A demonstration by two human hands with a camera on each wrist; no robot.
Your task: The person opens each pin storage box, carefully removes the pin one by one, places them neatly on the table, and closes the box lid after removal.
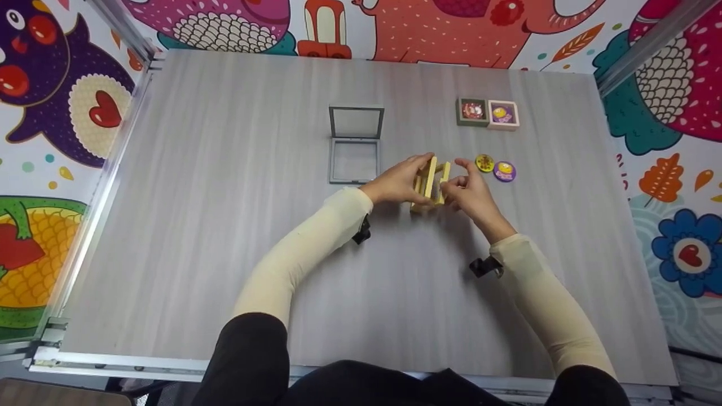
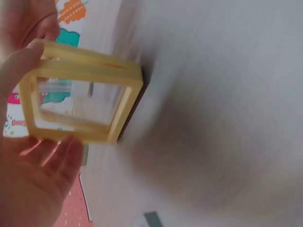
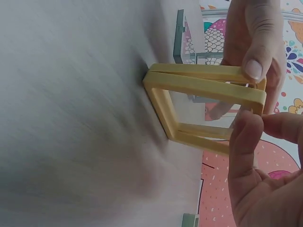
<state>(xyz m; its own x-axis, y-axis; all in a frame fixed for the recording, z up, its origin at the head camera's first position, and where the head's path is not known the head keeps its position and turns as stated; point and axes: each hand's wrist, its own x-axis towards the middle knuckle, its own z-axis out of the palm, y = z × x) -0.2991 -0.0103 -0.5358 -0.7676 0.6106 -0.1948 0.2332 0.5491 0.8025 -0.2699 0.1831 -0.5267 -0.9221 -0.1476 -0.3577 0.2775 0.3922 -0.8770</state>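
A yellow display frame [image 1: 431, 179] with clear film panes stands on edge on the table, its two hinged halves slightly parted at the top in the right wrist view. My left hand [image 1: 399, 181] grips one side, thumb on one edge and fingers on the opposite edge. At the other half, my right hand [image 1: 474, 194] pinches the upper corner between thumb and finger, near the gap [image 3: 232, 81]. Just beyond the right hand lie a yellow round badge [image 1: 484, 163] and a purple round badge [image 1: 505, 171].
Left of the hands, a grey display frame [image 1: 331, 163] lies unfolded, its lid raised at the back. Farther back on the right, a green frame [image 1: 461, 117] and a pale pink frame [image 1: 507, 127] stand side by side, each with a badge inside. Patterned walls border the table [image 1: 225, 197].
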